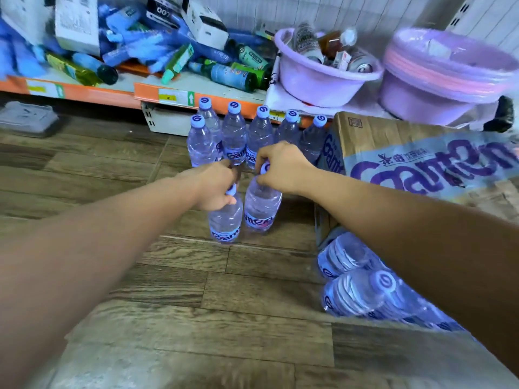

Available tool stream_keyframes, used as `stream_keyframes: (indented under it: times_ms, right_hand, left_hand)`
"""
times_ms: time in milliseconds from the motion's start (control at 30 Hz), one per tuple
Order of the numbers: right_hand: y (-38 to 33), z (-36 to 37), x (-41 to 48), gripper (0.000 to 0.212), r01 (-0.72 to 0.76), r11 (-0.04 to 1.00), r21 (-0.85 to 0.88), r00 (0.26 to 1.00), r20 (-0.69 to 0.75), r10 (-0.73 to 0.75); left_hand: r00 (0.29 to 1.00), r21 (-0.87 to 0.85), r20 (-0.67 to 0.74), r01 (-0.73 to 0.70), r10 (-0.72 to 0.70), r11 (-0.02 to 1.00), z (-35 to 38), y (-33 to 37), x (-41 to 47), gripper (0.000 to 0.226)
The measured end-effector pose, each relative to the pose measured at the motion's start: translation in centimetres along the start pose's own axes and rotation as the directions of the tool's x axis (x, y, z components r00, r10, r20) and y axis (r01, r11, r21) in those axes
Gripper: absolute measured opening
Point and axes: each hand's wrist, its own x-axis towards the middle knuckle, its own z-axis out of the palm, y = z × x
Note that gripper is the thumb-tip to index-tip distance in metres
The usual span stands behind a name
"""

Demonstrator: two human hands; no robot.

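Two clear water bottles with blue caps stand side by side on the wooden floor. My left hand (214, 185) grips the neck of the left bottle (225, 220). My right hand (280, 168) grips the cap and neck of the right bottle (261, 206). Behind them, several more of the same bottles (234, 133) stand upright in a row in front of the low shelf.
An opened cardboard case (407, 153) lies at the right, with several bottles (356, 282) lying inside it. The orange-edged shelf (118, 94) holds jumbled boxes and bottles. A lilac basin (320, 77) with items and stacked basins (446, 66) sit at the back right.
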Motion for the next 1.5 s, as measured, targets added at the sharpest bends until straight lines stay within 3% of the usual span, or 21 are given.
stream_keyframes:
  times_ms: [100,333,533,767,1167,1500]
  right_hand:
    - [0.0,-0.1,-3.1,0.011,0.031,0.999,0.036,1.0,0.001,-0.031]
    - [0.2,-0.9,-11.1,0.025,0.119,0.993,0.004,0.99,0.069,-0.119]
    - [2.1,-0.4,-19.2,0.02,0.182,0.982,0.05,0.966,0.178,-0.188]
    - [5.8,0.1,-25.9,0.016,0.1,0.993,0.065,0.967,0.23,-0.113]
    - [13.6,-1.9,-30.3,0.026,-0.164,0.986,0.024,0.978,0.131,0.16]
    - [14.5,-0.8,-29.9,0.027,-0.192,0.98,0.056,0.97,0.162,0.181]
  left_hand:
    - [1.0,-0.003,0.02,-0.004,0.004,1.0,0.1,2.5,-3.0,0.036]
    - [0.998,0.035,0.016,0.063,-0.064,0.997,0.1,8.3,-9.6,0.04]
    - [0.997,0.061,0.065,0.033,-0.037,0.998,1.5,13.4,-12.8,0.026]
    - [0.978,0.09,0.205,-0.063,0.044,0.994,3.6,20.8,-12.3,0.03]
    - [0.969,0.014,0.103,-0.226,0.223,0.974,4.9,29.5,-7.7,0.028]
    - [0.985,-0.028,0.049,-0.166,0.167,0.986,5.7,29.5,-6.8,0.03]
